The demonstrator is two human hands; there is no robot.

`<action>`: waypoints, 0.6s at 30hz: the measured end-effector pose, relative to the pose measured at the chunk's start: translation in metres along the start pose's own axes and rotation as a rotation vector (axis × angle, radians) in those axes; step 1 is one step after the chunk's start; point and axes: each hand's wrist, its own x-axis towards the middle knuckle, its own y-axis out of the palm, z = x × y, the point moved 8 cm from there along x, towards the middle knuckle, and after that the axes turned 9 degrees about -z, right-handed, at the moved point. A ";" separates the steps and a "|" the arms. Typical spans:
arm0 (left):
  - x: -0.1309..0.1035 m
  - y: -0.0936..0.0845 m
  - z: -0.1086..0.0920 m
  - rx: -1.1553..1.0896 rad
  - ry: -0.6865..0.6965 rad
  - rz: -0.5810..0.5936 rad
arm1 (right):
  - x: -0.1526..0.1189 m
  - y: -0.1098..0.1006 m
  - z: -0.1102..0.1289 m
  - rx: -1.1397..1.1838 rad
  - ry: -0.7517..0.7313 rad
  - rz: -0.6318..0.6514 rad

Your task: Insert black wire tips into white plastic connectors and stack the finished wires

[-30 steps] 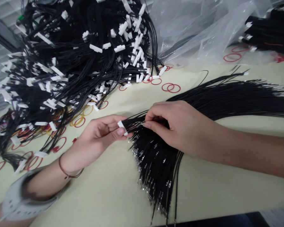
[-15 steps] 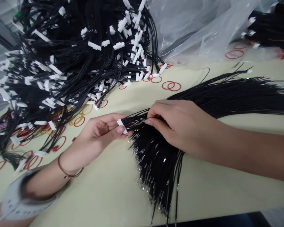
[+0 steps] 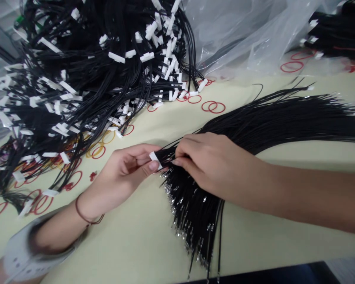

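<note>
The tabletop (image 3: 121,244) is pale yellow. A big, messy pile of black wires with white ends (image 3: 106,83) sits on its far left part. Red rings (image 3: 216,107) lie around the front and right of the pile, and some yellow rings (image 3: 98,152) lie close to it too. A long bunch of black wires (image 3: 292,118) stretches from the middle to the right side. Below the middle, wires with shiny silver tips (image 3: 192,217) spread like a fan. A crinkly see-through plastic sheet (image 3: 239,47) lies at the back.
</note>
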 end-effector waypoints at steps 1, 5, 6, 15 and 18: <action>0.000 0.000 -0.001 0.016 0.014 0.000 | 0.000 0.001 0.004 0.004 -0.029 -0.009; -0.001 0.002 -0.001 -0.014 0.007 0.041 | -0.001 -0.002 0.004 0.004 -0.008 -0.008; 0.000 0.002 0.000 -0.029 -0.007 0.042 | -0.001 -0.004 0.000 0.002 0.027 0.001; -0.001 0.002 0.002 -0.075 -0.068 0.052 | 0.001 -0.011 -0.013 -0.068 0.105 0.033; -0.001 0.003 0.002 -0.073 -0.065 0.047 | 0.002 -0.008 -0.013 -0.071 0.099 0.039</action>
